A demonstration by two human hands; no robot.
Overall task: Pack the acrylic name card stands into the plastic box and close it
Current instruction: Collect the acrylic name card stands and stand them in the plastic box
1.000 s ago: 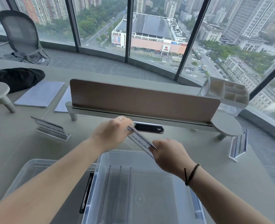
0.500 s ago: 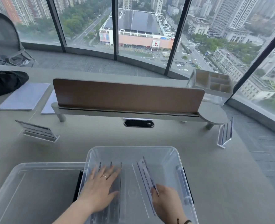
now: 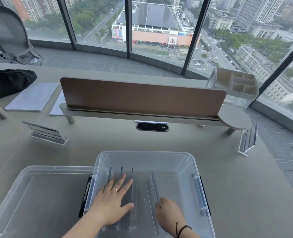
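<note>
A clear plastic box [image 3: 181, 157] stands open on the table in front of me. Inside at its left, several acrylic name card stands [image 3: 132, 176] stand on edge in a row, and my left hand [image 3: 112, 201] lies flat on them, fingers spread. My right hand [image 3: 169, 215] grips the near end of another acrylic stand [image 3: 154, 184], which rests lengthwise on the box floor. The box's clear lid [image 3: 39, 194] lies flat to the left of the box. Two more stands remain on the table: one at the left [image 3: 46, 133], one at the right [image 3: 248, 139].
A brown desk divider on a grey shelf [image 3: 142, 98] crosses the table behind the box, with a cable port [image 3: 151, 127] beneath it. Papers [image 3: 32, 97] and a black bag [image 3: 8, 81] lie far left. A white organiser [image 3: 236, 85] sits far right by the windows.
Both hands came down from above the box into it with the stand. The left hand let go and settled on the row of stands; the right lowered its stand to the box floor.
</note>
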